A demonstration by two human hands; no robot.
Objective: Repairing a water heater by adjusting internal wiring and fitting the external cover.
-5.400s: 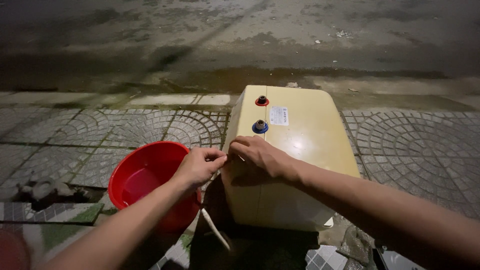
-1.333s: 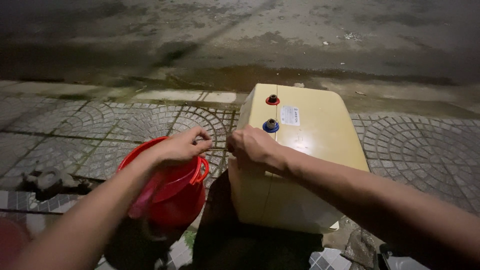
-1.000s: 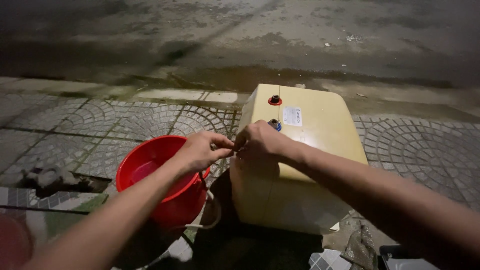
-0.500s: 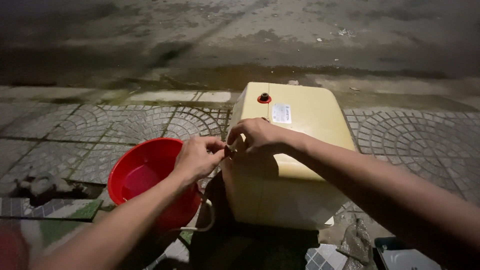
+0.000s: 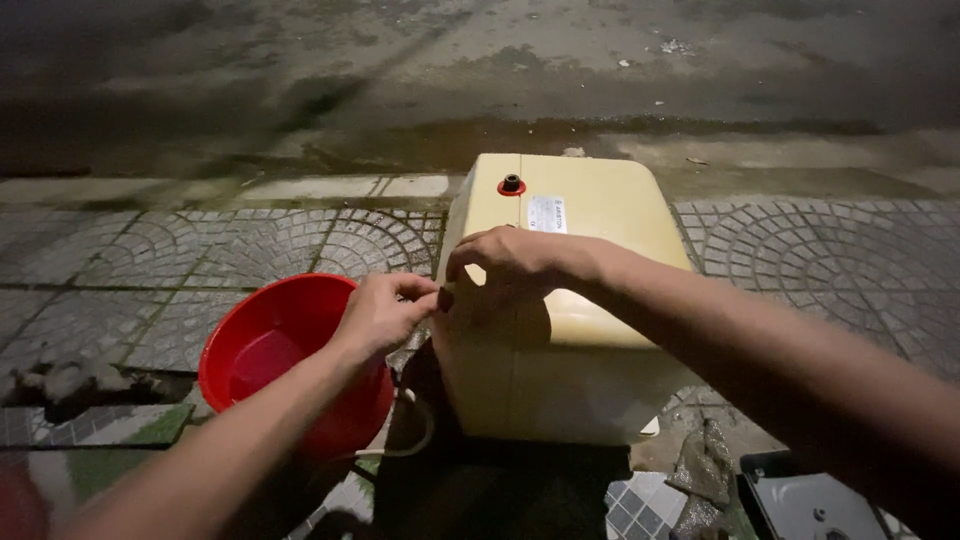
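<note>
A cream box-shaped tank (image 5: 590,330) lies on the pavement, with a red-ringed port (image 5: 511,184) on its top. My right hand (image 5: 510,262) lies over the tank's near left corner, fingers curled down over a second port that it hides. My left hand (image 5: 385,312) is right beside it, thumb and forefinger pinched on a small dark piece (image 5: 444,298) at the tank's left edge. A thin white hose (image 5: 415,440) loops down below my left hand, between the tank and a red bucket (image 5: 270,350). What the fingertips grip is partly hidden.
The red bucket stands left of the tank and holds a little water. Patterned paving stones (image 5: 200,250) lie all around, with wet dark road beyond the kerb (image 5: 330,187). A grey flat panel (image 5: 815,505) and rubble lie at the bottom right.
My left hand has come from the bucket's rim to the tank's left edge, and the tilted bucket stands upright again. My right hand now covers the blue-ringed port.
</note>
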